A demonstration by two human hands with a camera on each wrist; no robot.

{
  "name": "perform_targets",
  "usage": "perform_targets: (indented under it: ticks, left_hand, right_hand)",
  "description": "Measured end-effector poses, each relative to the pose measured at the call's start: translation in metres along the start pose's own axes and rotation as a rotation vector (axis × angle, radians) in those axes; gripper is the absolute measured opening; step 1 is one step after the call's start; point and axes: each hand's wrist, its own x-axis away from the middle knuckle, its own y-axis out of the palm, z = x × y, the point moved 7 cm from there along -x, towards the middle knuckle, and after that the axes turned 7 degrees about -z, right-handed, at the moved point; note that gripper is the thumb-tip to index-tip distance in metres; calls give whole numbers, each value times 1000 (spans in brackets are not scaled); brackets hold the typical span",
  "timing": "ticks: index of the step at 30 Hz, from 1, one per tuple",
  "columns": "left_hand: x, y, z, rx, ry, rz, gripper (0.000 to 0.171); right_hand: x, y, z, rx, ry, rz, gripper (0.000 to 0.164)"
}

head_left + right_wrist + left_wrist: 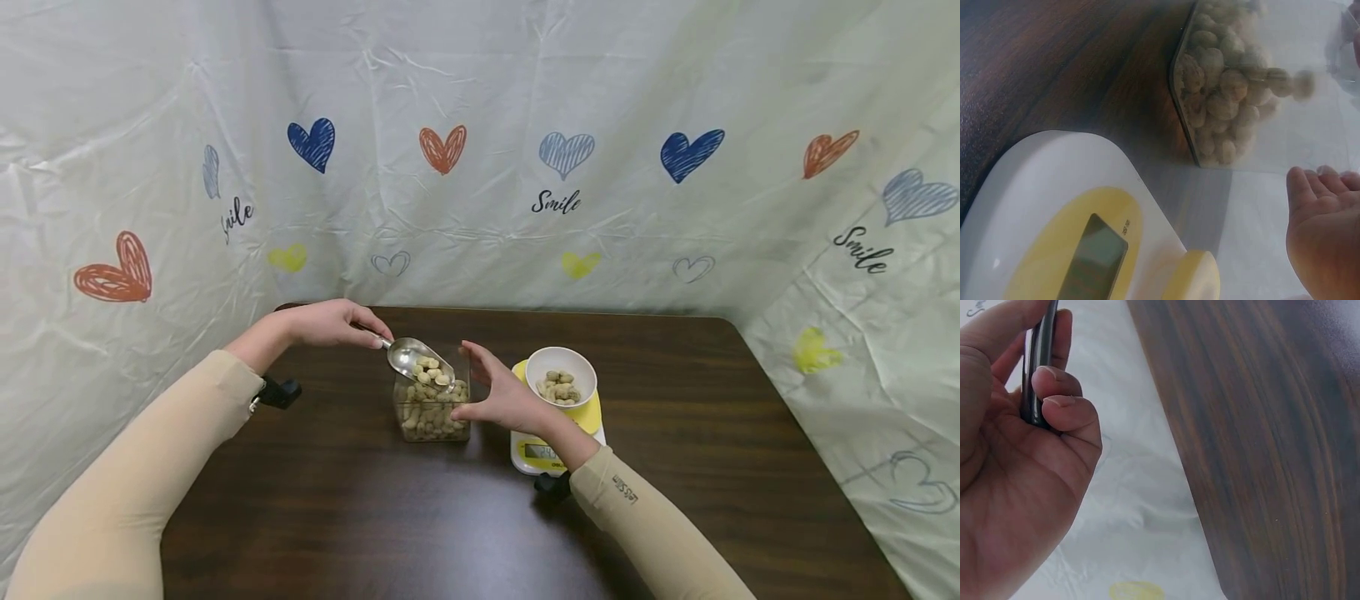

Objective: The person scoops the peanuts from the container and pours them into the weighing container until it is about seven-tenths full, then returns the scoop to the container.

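My left hand grips the handle of a metal scoop. In the head view the scoop tilts down to the right over a clear container, with several peanuts in its bowl. Unshelled peanuts lie in the lower part of that container. My right hand spans the container's right side, thumb at the front and fingers toward the back. In the right wrist view its fingertips are right at the clear wall.
Right of the container, a white and yellow kitchen scale bears a white bowl with peanuts; my right wrist partly covers its display. All stand on a dark wood table. A white curtain with printed hearts hangs behind and at the sides.
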Motion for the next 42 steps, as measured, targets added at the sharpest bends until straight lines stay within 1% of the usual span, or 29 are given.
perform_targets:
  ticks: [2, 9, 13, 16, 20, 24, 28, 32, 37, 42]
  left_hand:
    - [1, 1, -1, 10, -9, 4, 31]
    - [3, 2, -1, 50, 11, 30, 31]
    - [5, 1, 0, 69, 18, 55, 33]
    - [7, 0, 2, 80, 24, 71, 33]
    - [9, -1, 6, 87, 41, 94, 32]
    - [11, -3, 10, 78, 62, 123, 31]
    - [12, -4, 14, 71, 86, 152, 31]
    - [14, -5, 20, 74, 102, 171, 30]
    - [13, -7, 30, 52, 112, 189, 28]
    - [11, -10, 40, 21, 118, 212, 27]
  right_hand:
    - [0, 0, 0, 0, -1, -4, 107]
    - [-8, 0, 36, 26, -16, 16, 119]
    - [-4, -2, 34, 46, -9, 32, 122]
    - [2, -6, 29, 54, -26, 49, 123]
    - [11, -15, 20, 59, -71, 72, 123]
    - [22, -25, 13, 67, -84, 82, 123]
    - [36, -39, 10, 92, -87, 98, 123]
    - [53, -59, 12, 155, -64, 147, 124]
    - [77, -90, 20, 227, 8, 234, 120]
    - [97, -113, 30, 274, 81, 281, 118]
